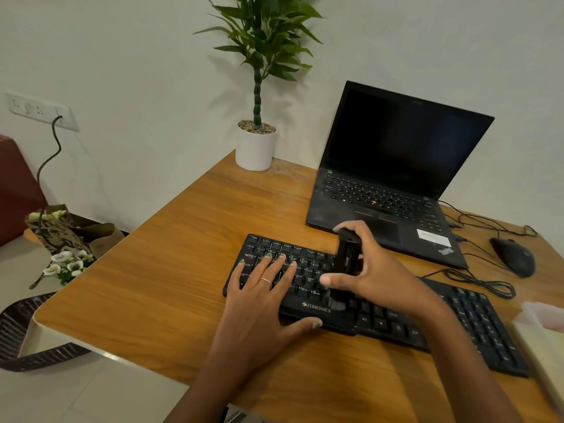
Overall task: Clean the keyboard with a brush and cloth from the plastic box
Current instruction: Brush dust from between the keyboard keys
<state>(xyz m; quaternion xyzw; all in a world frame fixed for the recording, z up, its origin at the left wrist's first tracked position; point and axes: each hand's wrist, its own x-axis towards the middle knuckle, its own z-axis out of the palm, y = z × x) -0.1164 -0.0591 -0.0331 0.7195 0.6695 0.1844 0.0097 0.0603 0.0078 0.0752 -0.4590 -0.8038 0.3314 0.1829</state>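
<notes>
A black Zebronics keyboard (470,315) lies slantwise on the wooden table (171,270). My left hand (262,297) lies flat on the keyboard's left end, fingers spread over the keys, thumb at the front edge. My right hand (372,270) grips a black brush (346,257) held upright, its bristles down on the keys near the middle front row. The clear plastic box (543,328) shows blurred at the right edge, and I see no cloth.
An open black laptop (393,166) stands behind the keyboard. A black mouse (514,256) and loose cables lie to the right. A potted plant (256,148) sits at the table's far corner. Flowers and a woven basket are on the floor to the left.
</notes>
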